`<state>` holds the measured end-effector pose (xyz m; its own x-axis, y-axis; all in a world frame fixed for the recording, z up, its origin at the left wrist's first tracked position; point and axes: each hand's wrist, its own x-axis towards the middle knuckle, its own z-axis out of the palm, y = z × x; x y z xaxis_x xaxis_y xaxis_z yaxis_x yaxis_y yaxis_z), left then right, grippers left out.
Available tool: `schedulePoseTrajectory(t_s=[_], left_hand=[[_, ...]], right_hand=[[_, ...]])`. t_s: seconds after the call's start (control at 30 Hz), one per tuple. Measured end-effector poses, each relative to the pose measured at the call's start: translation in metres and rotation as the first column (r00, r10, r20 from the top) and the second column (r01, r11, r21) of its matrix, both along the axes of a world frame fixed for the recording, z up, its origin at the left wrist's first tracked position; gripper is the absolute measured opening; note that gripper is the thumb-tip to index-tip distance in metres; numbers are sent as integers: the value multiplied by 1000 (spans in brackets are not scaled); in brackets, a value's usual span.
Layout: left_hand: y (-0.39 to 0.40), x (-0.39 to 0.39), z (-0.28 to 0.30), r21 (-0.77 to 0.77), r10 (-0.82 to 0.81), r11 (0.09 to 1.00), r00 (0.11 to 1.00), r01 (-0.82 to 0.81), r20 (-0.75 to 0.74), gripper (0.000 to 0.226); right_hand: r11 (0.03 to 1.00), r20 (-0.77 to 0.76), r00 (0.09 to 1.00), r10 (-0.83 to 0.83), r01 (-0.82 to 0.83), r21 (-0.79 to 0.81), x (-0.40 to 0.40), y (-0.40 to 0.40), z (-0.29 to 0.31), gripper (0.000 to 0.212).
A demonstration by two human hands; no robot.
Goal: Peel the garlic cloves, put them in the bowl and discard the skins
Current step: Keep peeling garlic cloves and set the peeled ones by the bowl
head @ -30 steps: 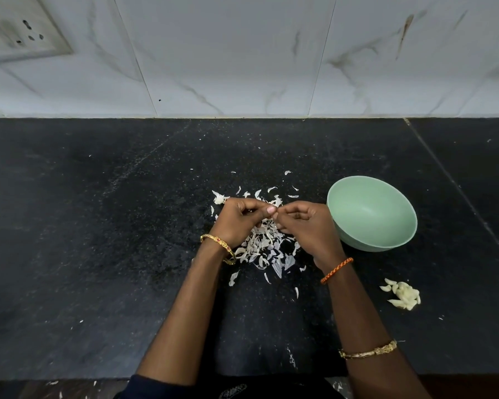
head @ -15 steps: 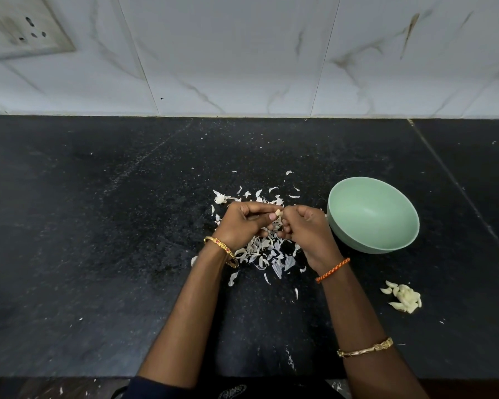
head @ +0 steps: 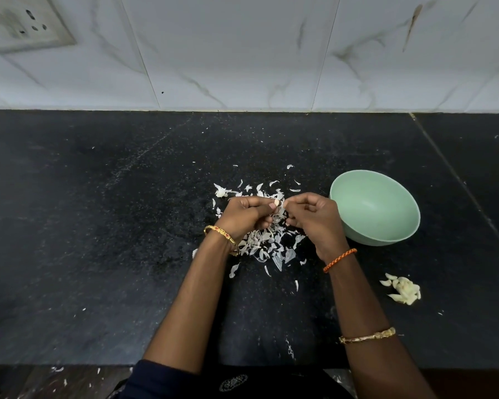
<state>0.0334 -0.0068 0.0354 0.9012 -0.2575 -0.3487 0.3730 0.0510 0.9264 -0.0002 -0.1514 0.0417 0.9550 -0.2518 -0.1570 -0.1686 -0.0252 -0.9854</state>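
I am pinching a clove [head: 276,202] between the thumb and forefinger of my left hand [head: 244,216], while my right hand [head: 314,216] is pinching at its right end, both hovering over the skins [head: 267,243] lying scattered on the counter [head: 98,226]. The bowl [head: 375,208] is sitting just right of my right hand, and the peeled cloves [head: 404,290] are lying near-right of it

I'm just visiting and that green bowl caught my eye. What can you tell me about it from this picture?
The bowl is pale mint green, round and deep, with a smooth matte look like plastic. It sits tilted on the black counter, its opening facing up and toward the camera. Its inside looks empty. It lies just right of the right hand; whether they touch is unclear. The pile of garlic skins lies apart on its left.
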Motion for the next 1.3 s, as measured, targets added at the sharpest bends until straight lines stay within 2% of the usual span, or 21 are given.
schedulePoseTrajectory(t_s=[0.23,0.33,0.47,0.57,0.67,0.8,0.97,1.03,1.17,1.3], left_hand=[[0,-1,-1,-34,-24,999,999,23,-34,15],[1,-2,0,-111,-58,993,994,47,-89,17],[5,-4,3,-208,-107,975,983,74,-150,16],[6,-6,4,-262,-94,964,979,44,-180,14],[4,-9,7,-213,-33,977,983,-6,-179,10],[1,-11,10,-74,81,993,990,-90,-116,7],[-5,-8,12,177,202,963,979,-205,36,41],[-7,-7,15,143,201,965,971,-219,127,38],[-8,-9,22,113,122,978,926,-173,356,14],[-9,-9,25,79,69,991,909,-111,411,8]], right_hand=[[996,37,999,-13,17,-91,0,1,-2,18],[987,46,992,120,-114,-113,0,-2,1,18],[961,65,959,277,-275,-38,-3,-3,9,21],[958,95,954,286,-286,-5,-4,-3,11,20],[969,109,966,233,-240,59,-4,-3,12,17],[962,86,979,186,-199,186,-3,-5,15,14],[931,77,979,189,-203,302,-2,-7,17,16],[923,70,979,193,-206,326,-2,-8,18,17],[917,81,978,193,-209,339,-3,-10,20,16],[911,78,985,155,-173,375,-1,-12,21,12]])
